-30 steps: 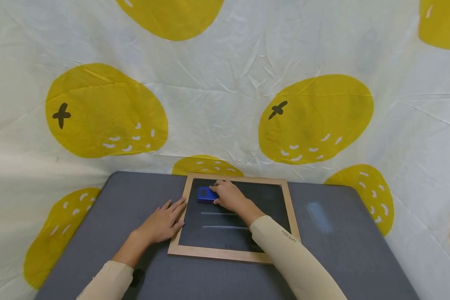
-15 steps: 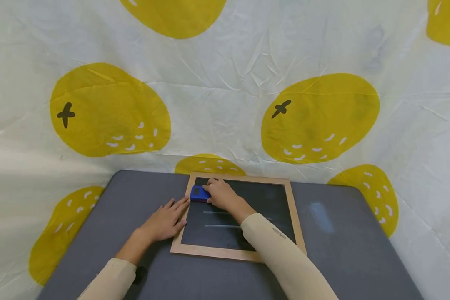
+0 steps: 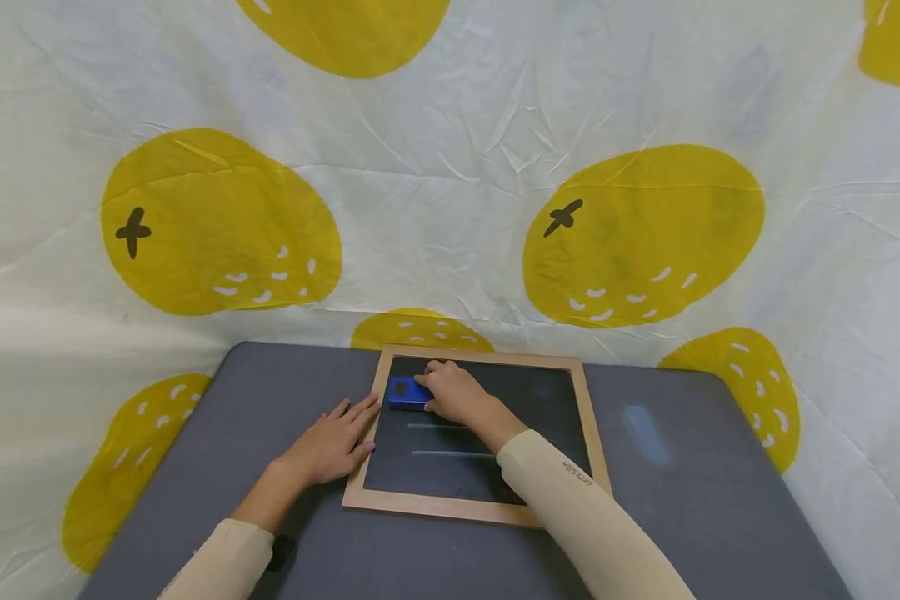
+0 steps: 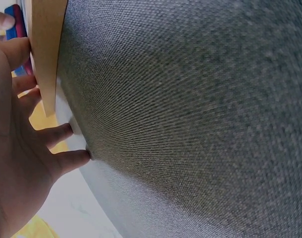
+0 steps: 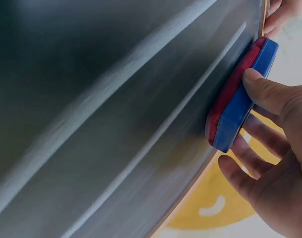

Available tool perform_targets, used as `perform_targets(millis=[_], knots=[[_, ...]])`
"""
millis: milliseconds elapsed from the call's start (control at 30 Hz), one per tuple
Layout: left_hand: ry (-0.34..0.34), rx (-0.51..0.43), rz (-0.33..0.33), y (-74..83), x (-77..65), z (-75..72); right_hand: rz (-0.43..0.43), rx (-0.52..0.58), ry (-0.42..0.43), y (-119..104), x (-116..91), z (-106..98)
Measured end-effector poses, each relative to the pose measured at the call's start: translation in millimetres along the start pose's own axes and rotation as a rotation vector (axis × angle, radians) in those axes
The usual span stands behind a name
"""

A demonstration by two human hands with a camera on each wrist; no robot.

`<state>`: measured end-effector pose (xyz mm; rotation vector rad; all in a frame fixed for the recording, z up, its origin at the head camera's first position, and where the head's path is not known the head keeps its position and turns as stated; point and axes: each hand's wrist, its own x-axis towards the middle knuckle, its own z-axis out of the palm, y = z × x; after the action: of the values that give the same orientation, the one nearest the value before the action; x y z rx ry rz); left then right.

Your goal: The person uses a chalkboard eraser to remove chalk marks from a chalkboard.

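A small chalkboard (image 3: 450,475) in a light wooden frame lies on the table, two white chalk lines (image 3: 450,454) across its dark face. Near its upper left corner my right hand (image 3: 456,393) grips a blue chalkboard eraser (image 3: 407,393). The right wrist view shows the eraser's red felt (image 5: 232,91) side against the board, my thumb on one side and fingers on the other. My left hand (image 3: 328,446) lies spread at the left side of the frame, thumb and some fingertips touching the wood. In the left wrist view the other fingers of my left hand (image 4: 22,144) reach the grey table surface.
The grey table (image 3: 690,517) carries a pale chalky smudge (image 3: 647,434) right of the board. Behind it hangs a white cloth (image 3: 435,233) printed with yellow fruit. A small dark object (image 3: 281,553) shows beside my left sleeve.
The right hand slid the eraser left to the frame's edge, then a little back to the right. The left hand stays at the frame. The head view shifted slightly.
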<state>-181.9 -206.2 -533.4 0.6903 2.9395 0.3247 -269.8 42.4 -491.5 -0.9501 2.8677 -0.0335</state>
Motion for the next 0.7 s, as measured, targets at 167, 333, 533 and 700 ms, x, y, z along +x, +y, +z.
perform_targets(millis=[167, 333, 533, 700], knots=[[0.012, -0.008, 0.002, 1.0, -0.2, 1.7, 0.007, 0.038, 0.029, 22, -17, 5], [0.02, -0.012, 0.004, 1.6, -1.0, 0.5, 0.035, 0.081, 0.048, 48, -39, 6], [0.02, -0.006, 0.001, 0.0, -0.5, 1.5, 0.1, 0.103, 0.073, 78, -67, 10], [0.011, 0.0, 0.006, -0.3, -0.9, 3.1, 0.116, 0.132, 0.113, 99, -94, 15]])
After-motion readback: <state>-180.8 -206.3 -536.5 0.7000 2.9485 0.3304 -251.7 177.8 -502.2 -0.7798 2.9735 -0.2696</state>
